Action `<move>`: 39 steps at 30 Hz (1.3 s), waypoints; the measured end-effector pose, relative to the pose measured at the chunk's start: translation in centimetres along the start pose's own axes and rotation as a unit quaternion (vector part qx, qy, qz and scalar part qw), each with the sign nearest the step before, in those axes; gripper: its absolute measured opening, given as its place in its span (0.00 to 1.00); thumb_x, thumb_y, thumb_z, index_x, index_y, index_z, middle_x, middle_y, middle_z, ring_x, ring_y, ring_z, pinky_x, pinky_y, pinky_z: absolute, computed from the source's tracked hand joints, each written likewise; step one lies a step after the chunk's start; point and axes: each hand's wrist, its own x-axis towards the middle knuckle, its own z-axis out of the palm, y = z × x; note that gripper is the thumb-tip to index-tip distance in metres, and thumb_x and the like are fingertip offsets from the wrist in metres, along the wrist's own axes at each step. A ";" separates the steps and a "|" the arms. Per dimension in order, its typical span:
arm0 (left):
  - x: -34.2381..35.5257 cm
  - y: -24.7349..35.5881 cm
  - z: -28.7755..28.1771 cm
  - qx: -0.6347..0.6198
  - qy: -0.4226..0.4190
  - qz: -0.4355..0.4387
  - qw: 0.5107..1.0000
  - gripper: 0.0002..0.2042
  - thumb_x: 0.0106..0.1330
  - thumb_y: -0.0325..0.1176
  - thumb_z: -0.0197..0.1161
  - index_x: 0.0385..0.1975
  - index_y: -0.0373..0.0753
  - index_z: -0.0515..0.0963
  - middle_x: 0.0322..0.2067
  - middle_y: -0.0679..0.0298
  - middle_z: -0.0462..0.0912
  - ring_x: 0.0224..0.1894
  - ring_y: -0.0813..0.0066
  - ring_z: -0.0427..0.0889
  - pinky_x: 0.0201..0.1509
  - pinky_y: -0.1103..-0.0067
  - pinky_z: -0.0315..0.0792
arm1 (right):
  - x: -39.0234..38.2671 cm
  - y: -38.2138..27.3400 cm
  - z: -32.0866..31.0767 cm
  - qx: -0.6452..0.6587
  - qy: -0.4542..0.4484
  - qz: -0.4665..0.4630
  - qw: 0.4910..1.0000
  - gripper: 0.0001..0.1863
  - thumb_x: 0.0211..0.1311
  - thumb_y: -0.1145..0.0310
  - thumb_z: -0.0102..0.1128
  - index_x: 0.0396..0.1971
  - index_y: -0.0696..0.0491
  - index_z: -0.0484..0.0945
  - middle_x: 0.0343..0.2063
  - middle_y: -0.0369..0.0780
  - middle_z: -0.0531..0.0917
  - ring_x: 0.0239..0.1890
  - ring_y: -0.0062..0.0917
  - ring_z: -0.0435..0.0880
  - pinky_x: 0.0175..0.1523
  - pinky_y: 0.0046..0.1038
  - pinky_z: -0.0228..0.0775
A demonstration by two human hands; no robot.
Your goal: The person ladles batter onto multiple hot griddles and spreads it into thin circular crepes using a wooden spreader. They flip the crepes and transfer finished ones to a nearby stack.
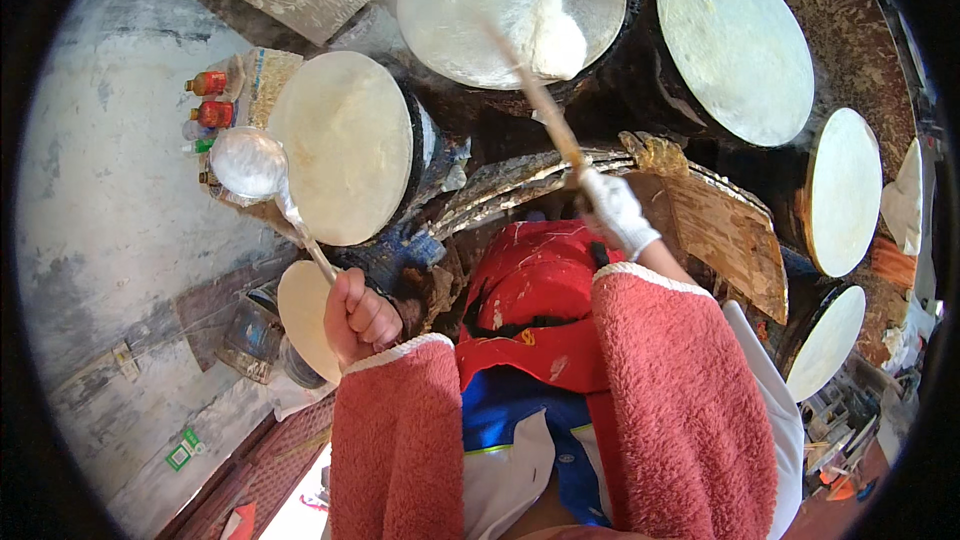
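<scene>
My left hand [362, 315], bare, grips the handle of a metal ladle [250, 164]; its bowl is raised beside the left round griddle [338, 148]. My right hand [614, 212], in a white glove, is closed around a wooden stick [553, 120]. The stick slants up over the far middle griddle [450, 20], and its far end is blurred. A thick white mass of batter [556, 40] lies on that griddle, partly behind the stick. Whether the stick touches the batter, I cannot tell. What the ladle's bowl holds is also unclear.
More round griddles with pale tops curve to the right: one far right [735, 48], one beyond it [845, 192] and one lower [826, 343]. Another pale disc [308, 320] is at lower left. Red-capped bottles [210, 114] stand by the wall. A crusted board [728, 240] edges my side.
</scene>
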 end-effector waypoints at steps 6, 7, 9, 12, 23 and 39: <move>2.4 -1.8 2.0 -0.015 -0.027 -0.021 0.999 0.19 0.77 0.44 0.34 0.21 0.47 0.56 0.06 0.78 0.44 0.06 0.86 0.41 0.07 0.84 0.41 | 2.9 -6.1 -6.4 0.010 0.008 -0.073 0.997 0.28 0.65 0.43 0.48 0.38 0.57 0.78 0.14 0.32 0.66 0.10 0.16 0.59 0.16 0.23 0.49; 2.7 -2.2 2.5 -0.035 -0.026 -0.023 0.999 0.19 0.77 0.44 0.34 0.20 0.47 0.56 0.07 0.77 0.45 0.06 0.86 0.41 0.07 0.84 0.41 | 3.4 -6.3 -6.4 0.047 -0.016 -0.068 0.996 0.28 0.66 0.43 0.47 0.39 0.56 0.79 0.14 0.31 0.66 0.11 0.15 0.59 0.16 0.23 0.48; 3.2 -3.1 3.4 -0.007 -0.017 -0.014 1.000 0.19 0.77 0.44 0.34 0.20 0.47 0.57 0.07 0.77 0.45 0.06 0.86 0.41 0.06 0.84 0.42 | 3.9 -5.5 -6.6 0.024 -0.057 -0.117 0.991 0.28 0.65 0.43 0.46 0.32 0.56 0.80 0.14 0.33 0.68 0.12 0.17 0.62 0.18 0.24 0.51; 4.1 -4.3 4.7 -0.003 0.000 0.007 1.000 0.18 0.77 0.43 0.34 0.20 0.47 0.56 0.07 0.78 0.47 0.05 0.87 0.43 0.07 0.85 0.43 | 3.0 -2.2 -9.4 -0.242 -0.124 -0.125 0.954 0.27 0.64 0.45 0.45 0.29 0.55 0.81 0.16 0.36 0.75 0.19 0.23 0.72 0.26 0.28 0.63; 5.6 -7.5 9.5 0.039 0.119 0.041 0.991 0.18 0.77 0.43 0.36 0.20 0.47 0.57 0.06 0.78 0.47 0.05 0.85 0.43 0.06 0.84 0.45 | 13.8 -10.7 -10.5 -0.102 0.084 -0.166 0.977 0.29 0.65 0.44 0.43 0.32 0.58 0.80 0.22 0.43 0.81 0.28 0.30 0.79 0.39 0.31 0.70; 22.0 -3.8 1.8 -0.078 0.089 -0.331 0.936 0.17 0.73 0.45 0.48 0.20 0.48 0.63 0.10 0.80 0.50 0.08 0.88 0.47 0.10 0.85 0.45 | 7.0 -8.9 -4.5 -0.237 0.186 -0.208 0.931 0.25 0.68 0.49 0.45 0.42 0.56 0.79 0.37 0.54 0.81 0.45 0.48 0.79 0.50 0.39 0.69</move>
